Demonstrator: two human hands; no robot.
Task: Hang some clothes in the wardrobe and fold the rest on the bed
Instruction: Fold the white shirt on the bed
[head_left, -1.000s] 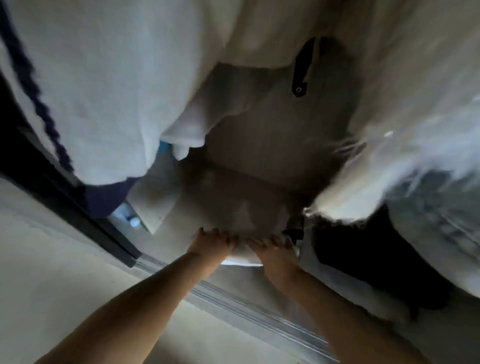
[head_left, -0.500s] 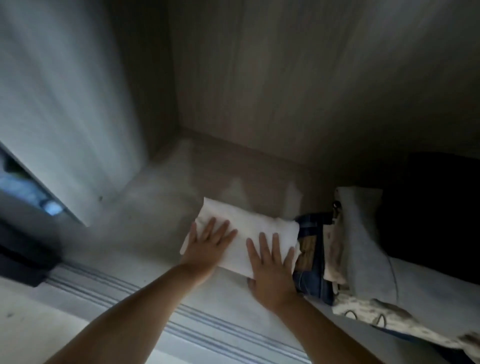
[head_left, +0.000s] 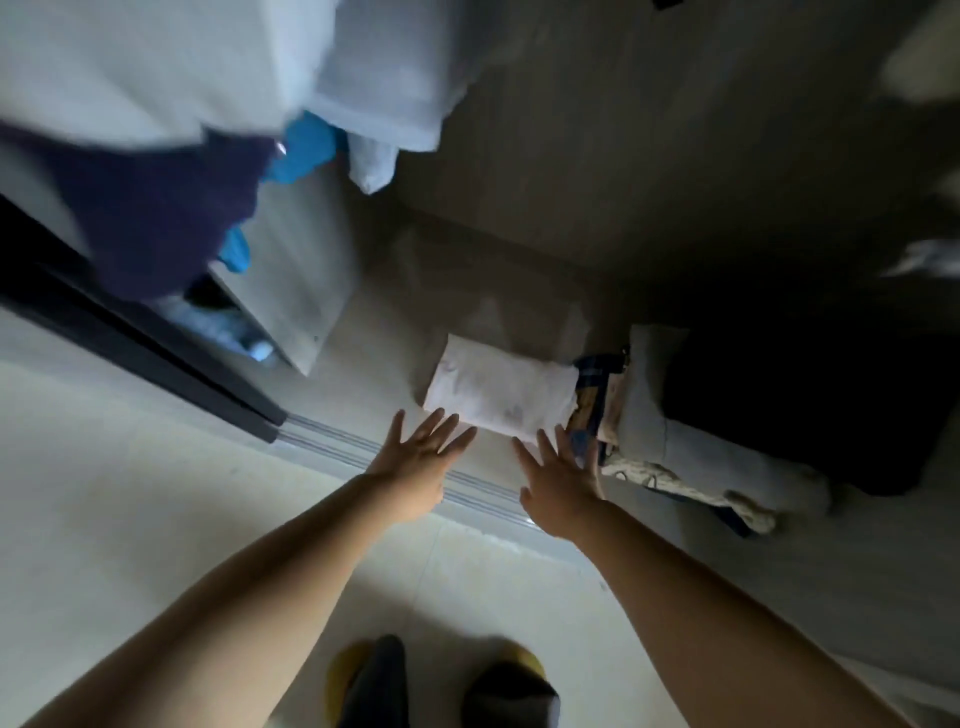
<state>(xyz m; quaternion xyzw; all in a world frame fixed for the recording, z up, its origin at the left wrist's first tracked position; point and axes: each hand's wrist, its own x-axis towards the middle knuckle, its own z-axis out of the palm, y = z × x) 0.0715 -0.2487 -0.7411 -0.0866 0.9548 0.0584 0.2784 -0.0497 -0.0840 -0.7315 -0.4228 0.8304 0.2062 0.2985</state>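
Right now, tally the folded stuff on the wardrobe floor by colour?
White folded garment: 1
Blue denim piece: 1
Grey folded garment: 1
Patterned cream fabric: 1
Total: 4
Dark mass at the right is too dim to count.

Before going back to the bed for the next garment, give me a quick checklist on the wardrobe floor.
1. Left hand free: ok, fingers spread, holding nothing.
2. Right hand free: ok, open; whether its fingertips touch the bundle, cannot tell.
3. Folded white garment lies flat on the wardrobe floor: ok.
4. Garment inside the sliding door track: ok.
5. Room beside the folded pile on the right: not ok, the white garment sits right against it.
6. Hanging clothes secure on their rail: cannot tell, rail out of view.
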